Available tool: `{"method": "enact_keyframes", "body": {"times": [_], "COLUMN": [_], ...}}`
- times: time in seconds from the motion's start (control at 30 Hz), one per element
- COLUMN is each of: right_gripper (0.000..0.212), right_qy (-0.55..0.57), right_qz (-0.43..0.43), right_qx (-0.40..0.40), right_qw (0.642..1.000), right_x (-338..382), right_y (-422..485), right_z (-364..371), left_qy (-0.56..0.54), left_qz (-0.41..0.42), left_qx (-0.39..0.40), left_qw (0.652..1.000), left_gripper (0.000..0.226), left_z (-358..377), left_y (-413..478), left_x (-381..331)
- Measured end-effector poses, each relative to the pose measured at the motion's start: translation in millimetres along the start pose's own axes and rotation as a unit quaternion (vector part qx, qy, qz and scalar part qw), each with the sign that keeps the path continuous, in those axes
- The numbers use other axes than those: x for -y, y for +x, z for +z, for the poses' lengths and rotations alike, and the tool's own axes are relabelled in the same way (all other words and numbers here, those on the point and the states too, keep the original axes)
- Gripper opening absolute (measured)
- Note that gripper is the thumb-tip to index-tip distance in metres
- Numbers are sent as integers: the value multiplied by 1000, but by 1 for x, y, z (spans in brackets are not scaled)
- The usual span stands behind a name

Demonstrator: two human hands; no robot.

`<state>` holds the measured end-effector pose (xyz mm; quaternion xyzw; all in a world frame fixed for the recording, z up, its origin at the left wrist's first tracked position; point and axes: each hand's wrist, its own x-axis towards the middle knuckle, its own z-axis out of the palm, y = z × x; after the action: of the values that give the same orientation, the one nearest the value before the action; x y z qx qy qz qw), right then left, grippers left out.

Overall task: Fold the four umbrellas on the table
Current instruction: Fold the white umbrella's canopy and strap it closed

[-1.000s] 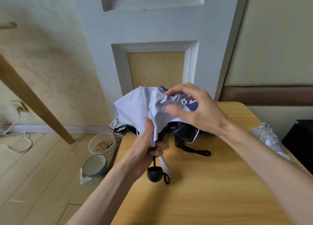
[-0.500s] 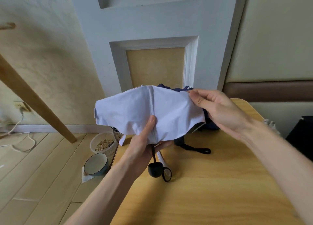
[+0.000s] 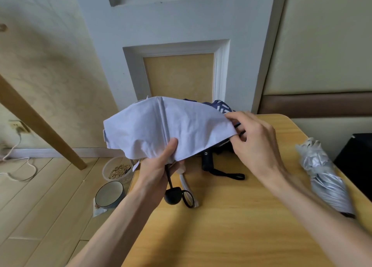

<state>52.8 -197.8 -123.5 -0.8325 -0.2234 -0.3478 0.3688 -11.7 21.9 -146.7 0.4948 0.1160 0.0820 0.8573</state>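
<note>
Lavender umbrella [image 3: 181, 130] panel, earlier bunched, now stretched flat: left hand [image 3: 157, 174] grips shaft, right hand [image 3: 255, 144] fingers pinch edge; pleating may begin.

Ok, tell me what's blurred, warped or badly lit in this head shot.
Head view: the wide-angle lens leans and bows the white door edges; the right forearm and the silver umbrella near the frame's edge are smeared; the lilac umbrella and left hand are sharp; light is soft and even, no glare, only faint shadows on the table.
</note>
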Motion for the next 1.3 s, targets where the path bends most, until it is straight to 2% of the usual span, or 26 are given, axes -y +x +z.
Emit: {"method": "enact_keyframes", "body": {"times": [0.1,0.13,0.2,0.27,0.3,0.37,0.47,0.6,0.77,0.87,0.97,1.03,1.13,1.17,1.2,1.23,1.27,1.3], "right_gripper": [22,20,17,16,13,9,24,41,38,34,25,21,24,30,37,44,54,64], "right_qy": [-103,-107,-13,112,125,93,31,-39,-171,-172,20,78,-43,-85,-75,0,120,241], "right_qz": [-45,-42,8,92,113,121,108,60,-20,-5,88,127,61,34,33,72,141,206], "right_qx": [-110,-132,-100,-1,23,-9,-96,-118,-160,-109,-4,-3,-45,-44,-21,27,101,184], "right_qw": [988,985,995,989,985,988,989,990,972,979,996,989,996,995,996,997,977,930], "right_x": [-3,-2,2,3,0,-4,-4,-5,-25,-26,-28,-28,-27,-25,-26,-26,-24,-22], "right_y": [-9,-11,-14,-14,-14,-13,-13,-16,-15,-16,-12,-11,-16,-18,-19,-16,-12,-7], "right_z": [-2,-1,4,9,9,6,0,1,-9,-9,-6,-5,-2,0,1,0,-4,-10], "left_qy": [-16,-21,-30,-35,-36,-38,-32,0,14,19,26,26,25,25,28,31,36,40], "left_qz": [20,24,22,13,12,20,52,48,48,59,78,88,97,96,93,89,86,84], "left_qx": [-43,-48,-37,-19,-16,-36,-92,-82,-91,-92,-97,-107,-106,-102,-98,-96,-91,-87], "left_qw": [999,998,999,999,999,998,994,995,995,994,992,990,989,990,990,991,991,992], "left_gripper": [58,57,57,59,59,59,62,57,66,63,64,64,62,62,62,61,62,63], "left_z": [-2,-2,-3,-4,-5,-7,-11,-5,-6,-5,-9,-12,-14,-13,-14,-14,-16,-18], "left_y": [3,3,3,3,4,6,10,7,6,7,10,12,15,15,16,16,17,18], "left_x": [3,4,7,7,6,5,6,9,10,11,10,8,8,9,9,8,7,6]}}
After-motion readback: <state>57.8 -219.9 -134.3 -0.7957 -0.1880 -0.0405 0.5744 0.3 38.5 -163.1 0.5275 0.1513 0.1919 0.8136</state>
